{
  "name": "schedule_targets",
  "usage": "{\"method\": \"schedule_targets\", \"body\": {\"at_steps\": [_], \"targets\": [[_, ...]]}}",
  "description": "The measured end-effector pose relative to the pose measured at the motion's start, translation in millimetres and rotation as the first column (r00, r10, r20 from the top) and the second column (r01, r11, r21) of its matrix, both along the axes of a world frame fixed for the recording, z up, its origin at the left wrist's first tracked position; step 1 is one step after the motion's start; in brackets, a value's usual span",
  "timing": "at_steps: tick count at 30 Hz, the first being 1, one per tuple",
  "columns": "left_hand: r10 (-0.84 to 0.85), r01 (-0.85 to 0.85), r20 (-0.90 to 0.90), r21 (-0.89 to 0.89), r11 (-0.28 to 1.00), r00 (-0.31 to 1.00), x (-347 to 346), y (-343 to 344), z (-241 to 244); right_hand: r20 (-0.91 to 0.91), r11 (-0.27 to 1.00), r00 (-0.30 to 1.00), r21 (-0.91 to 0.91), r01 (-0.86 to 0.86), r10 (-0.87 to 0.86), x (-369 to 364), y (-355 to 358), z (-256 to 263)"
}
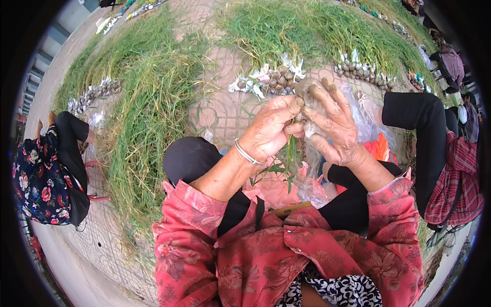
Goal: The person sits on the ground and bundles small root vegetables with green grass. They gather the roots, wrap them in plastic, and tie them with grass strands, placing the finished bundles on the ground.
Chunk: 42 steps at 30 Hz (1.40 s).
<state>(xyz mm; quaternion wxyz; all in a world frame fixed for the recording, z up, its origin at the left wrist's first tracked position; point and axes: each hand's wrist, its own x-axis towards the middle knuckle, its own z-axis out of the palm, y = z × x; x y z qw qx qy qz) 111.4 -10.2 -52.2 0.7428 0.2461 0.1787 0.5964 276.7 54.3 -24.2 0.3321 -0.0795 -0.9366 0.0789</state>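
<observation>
My left hand (276,122), with a metal bangle at the wrist, pinches the neck of a clear plastic bag (312,100) wrapped around a muddy root ball. My right hand (330,119), its fingers muddy, is spread over the same bag and touches it. Green stems with narrow leaves (289,165) hang down from beneath my left hand towards my lap. Beyond my hands lies a cluster of bagged root balls (282,78) with grass-like plants attached. Whether my right fingers grip the plastic or only rest on it is partly hidden.
A large heap of long green plants (153,103) lies at the left on patterned paving (213,111). More bagged root balls (356,71) lie in rows at upper right. Loose clear plastic (364,115) and an orange bag (378,147) are by my right forearm. People sit at both sides.
</observation>
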Motion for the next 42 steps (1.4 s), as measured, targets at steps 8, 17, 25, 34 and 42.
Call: {"method": "schedule_targets", "body": {"at_steps": [8, 17, 25, 34, 42], "targets": [[0.216, -0.225, -0.123, -0.067, 0.972, 0.969, 7.2, 4.8, 8.0, -0.235, 0.836, 0.935, -0.540, 0.100, -0.264, -1.0, -0.1, 18.7], [0.305, -0.316, -0.157, -0.055, 0.947, 0.940, 15.6, 8.2, -10.0, 0.123, 0.576, 0.903, -0.732, 0.363, -0.413, -9.4, 2.0, 9.2], [0.343, -0.377, -0.218, -0.141, 0.915, 0.914, 26.9, 6.6, -22.8, 0.003, 0.920, 0.963, -0.293, 0.260, -0.271, -20.4, -17.2, -17.6], [0.318, -0.313, 0.010, -0.151, 0.938, 0.948, 18.9, 4.0, -34.6, 0.109, 0.948, 0.946, 0.124, 0.293, -0.307, -22.3, -21.9, -17.0], [0.213, -0.231, -0.147, -0.122, 0.965, 0.966, 20.3, 5.0, -17.5, 0.264, 0.914, 0.891, 0.280, 0.295, -0.369, -18.0, -34.1, -7.2]]}}
